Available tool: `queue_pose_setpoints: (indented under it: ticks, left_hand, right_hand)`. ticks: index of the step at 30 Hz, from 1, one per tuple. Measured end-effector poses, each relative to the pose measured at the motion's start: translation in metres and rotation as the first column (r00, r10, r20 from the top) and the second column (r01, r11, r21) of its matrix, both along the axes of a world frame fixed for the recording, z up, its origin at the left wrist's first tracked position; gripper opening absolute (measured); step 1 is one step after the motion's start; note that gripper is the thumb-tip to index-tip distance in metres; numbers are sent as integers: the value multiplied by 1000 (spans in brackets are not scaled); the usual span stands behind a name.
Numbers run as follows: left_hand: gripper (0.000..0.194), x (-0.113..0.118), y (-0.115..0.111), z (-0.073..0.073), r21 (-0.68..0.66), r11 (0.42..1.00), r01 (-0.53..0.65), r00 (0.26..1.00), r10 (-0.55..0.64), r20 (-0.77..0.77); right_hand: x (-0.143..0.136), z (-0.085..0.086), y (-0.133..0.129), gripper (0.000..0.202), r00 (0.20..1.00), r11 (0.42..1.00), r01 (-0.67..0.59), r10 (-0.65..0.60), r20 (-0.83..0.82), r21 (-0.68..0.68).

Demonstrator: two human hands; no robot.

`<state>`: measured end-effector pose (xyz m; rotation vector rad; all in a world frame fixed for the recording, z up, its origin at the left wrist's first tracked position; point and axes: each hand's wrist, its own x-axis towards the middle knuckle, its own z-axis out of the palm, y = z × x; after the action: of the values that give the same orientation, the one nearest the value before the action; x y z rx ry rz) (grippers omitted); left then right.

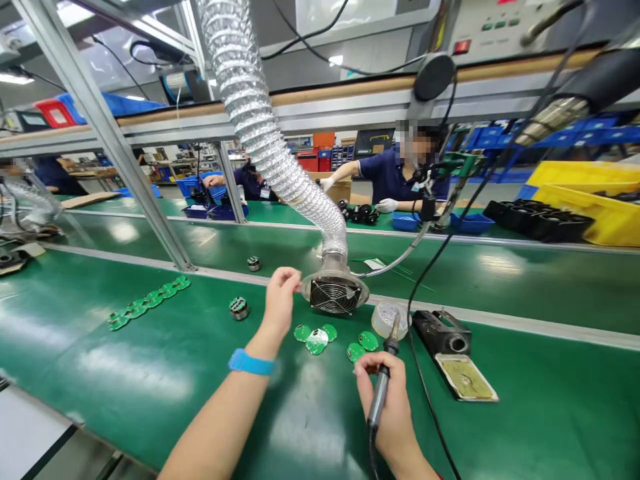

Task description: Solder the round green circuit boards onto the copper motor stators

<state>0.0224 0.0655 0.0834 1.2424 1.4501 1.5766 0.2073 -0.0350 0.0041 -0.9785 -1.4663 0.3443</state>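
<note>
My left hand [281, 297], with a blue band on its wrist, reaches forward and pinches at the left rim of a round fume extraction hood [335, 293] with a fan grille. The fingertips partly hide the contact. In my right hand [393, 400] is a soldering iron [383, 393], held like a pen, tip pointing away. Its tip lies in front of a roll of clear tape or solder [387, 320]. Small round green circuit boards [356, 351] lie just beyond that hand. Another group of boards [317, 341] sits below the hood, between both hands.
A silver flexible duct [280, 153] comes down to the hood. At right are a soldering iron stand [443, 331] and sponge tray [467, 378]. A row of green boards [150, 301] and a small round motor-like part [239, 308] lie left. A co-worker [395, 173] sits across the bench.
</note>
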Motion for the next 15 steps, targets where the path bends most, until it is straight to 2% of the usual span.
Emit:
queue_pose_setpoints:
  ticks: [3, 7, 11, 15]
  left_hand:
    - [14, -37, 4, -17, -37, 999, 2, 947, -14, -320]
    - [30, -69, 2, -45, -156, 984, 88, 749, -168, -641]
    - [18, -88, -1, -61, -242, 964, 107, 568, -259, -781]
    - [21, -104, -9, -61, -276, 954, 119, 487, -298, -821]
  right_hand:
    - [10, 2, 8, 11, 999, 998, 43, -43, 2, -53]
    - [12, 1, 11, 17, 997, 987, 19, -6, 83, -158]
    - [20, -6, 20, 23, 970, 962, 83, -17, 244, -261]
    - [32, -14, 32, 22, 941, 930, 174, -60, 334, -324]
